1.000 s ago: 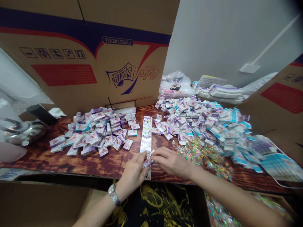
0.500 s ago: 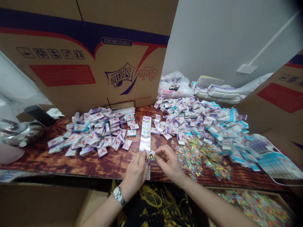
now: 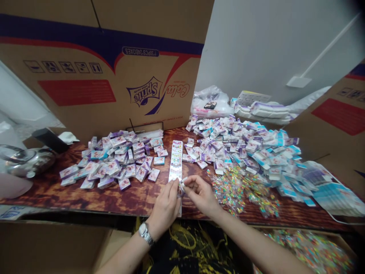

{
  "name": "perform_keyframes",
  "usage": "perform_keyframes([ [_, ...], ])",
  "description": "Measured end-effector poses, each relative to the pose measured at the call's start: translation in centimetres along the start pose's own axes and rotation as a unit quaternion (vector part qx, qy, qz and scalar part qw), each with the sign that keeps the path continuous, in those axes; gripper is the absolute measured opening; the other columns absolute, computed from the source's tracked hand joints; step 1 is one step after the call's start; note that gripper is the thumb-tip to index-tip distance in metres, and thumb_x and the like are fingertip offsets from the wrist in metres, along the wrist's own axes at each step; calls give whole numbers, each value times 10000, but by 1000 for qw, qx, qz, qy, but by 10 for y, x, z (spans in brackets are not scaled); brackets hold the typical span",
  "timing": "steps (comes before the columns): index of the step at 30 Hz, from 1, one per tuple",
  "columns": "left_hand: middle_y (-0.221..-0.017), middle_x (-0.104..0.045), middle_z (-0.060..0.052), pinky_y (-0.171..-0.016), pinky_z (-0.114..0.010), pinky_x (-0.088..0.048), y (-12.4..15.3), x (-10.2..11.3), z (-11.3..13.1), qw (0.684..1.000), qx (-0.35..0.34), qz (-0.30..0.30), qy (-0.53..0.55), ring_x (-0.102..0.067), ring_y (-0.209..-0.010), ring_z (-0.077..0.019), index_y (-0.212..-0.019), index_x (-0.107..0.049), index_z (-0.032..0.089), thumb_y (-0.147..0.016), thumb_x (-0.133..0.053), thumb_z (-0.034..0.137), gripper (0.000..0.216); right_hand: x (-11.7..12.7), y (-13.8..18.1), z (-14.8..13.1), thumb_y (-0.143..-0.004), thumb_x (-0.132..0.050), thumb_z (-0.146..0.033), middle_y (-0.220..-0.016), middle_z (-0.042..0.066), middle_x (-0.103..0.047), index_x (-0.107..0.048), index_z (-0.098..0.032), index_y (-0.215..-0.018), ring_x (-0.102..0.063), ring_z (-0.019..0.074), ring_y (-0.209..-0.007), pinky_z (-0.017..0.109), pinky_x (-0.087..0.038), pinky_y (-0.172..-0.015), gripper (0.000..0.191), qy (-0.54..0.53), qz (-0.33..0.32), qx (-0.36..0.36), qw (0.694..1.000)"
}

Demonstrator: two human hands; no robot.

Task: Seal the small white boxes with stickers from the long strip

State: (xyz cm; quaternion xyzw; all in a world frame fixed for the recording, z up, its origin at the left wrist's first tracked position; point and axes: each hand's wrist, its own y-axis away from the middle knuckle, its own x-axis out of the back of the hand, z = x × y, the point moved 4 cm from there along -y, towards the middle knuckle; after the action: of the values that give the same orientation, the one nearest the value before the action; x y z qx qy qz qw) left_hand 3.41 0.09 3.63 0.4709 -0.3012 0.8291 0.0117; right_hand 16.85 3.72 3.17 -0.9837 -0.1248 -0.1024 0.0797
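My left hand [image 3: 167, 203] is closed around a small white and purple box [image 3: 180, 190], and its fingers cover much of it. The thumb and fingertips of my right hand [image 3: 202, 195] pinch the box at its upper right end. Under the hands lies a long strip of round, colourful stickers [image 3: 176, 156], running away from me along the table. To the left is a heap of small boxes [image 3: 114, 161]. On the right, little clear packets of colourful bits [image 3: 230, 188] lie beside a larger heap of small boxes [image 3: 228, 140], some with raised flaps.
A big cardboard carton [image 3: 99, 76] stands at the back left, another carton [image 3: 345, 110] at the right. Flat printed cards [image 3: 336, 194] lie at the right edge. A metal kettle [image 3: 28, 161] stands far left. Below the table edge is a box of colourful packets [image 3: 310, 251].
My right fingertips have shifted slightly at the box's end, and the dark and yellow picture seen there before is now mostly out of sight. The left hand keeps its hold.
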Motion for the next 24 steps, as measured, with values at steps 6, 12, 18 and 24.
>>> perform_keyframes([
  [6,-1188,-522,-174,-915,-386,-481,-2,5,-1,1000,-5,16,18,-512,-1119,-251,-1341,-292,109,-843,-418,105,513,4,11,-37,-878,-454,-159,-968,58,-605,-507,-202,-1076,-588,170,-878,315,-496,-781,210,161,-26,113,980],
  [12,-1188,-524,-142,-900,-341,-480,-8,12,1,996,30,4,81,-526,-1090,-215,-1367,-268,154,-853,-448,132,546,13,12,-52,-868,-466,-134,-1042,104,-556,-514,-204,-1125,-486,234,-1065,410,-470,-882,270,267,-41,205,941],
  [18,-1174,-522,-119,-897,-326,-478,-8,13,8,991,25,-14,127,-524,-1084,-198,-1310,-342,184,-848,-439,110,478,17,1,-52,-891,-477,-178,-1010,65,-565,-537,-224,-1038,-511,196,-1035,367,-468,-879,166,217,-65,175,958],
  [24,-1155,-538,-129,-864,-328,-504,-4,12,7,996,3,13,86,-549,-1069,-208,-1211,-427,175,-849,-441,113,368,13,6,-43,-862,-531,-229,-991,68,-585,-486,-204,-1165,-580,173,-886,295,-516,-718,307,159,-11,90,983],
])
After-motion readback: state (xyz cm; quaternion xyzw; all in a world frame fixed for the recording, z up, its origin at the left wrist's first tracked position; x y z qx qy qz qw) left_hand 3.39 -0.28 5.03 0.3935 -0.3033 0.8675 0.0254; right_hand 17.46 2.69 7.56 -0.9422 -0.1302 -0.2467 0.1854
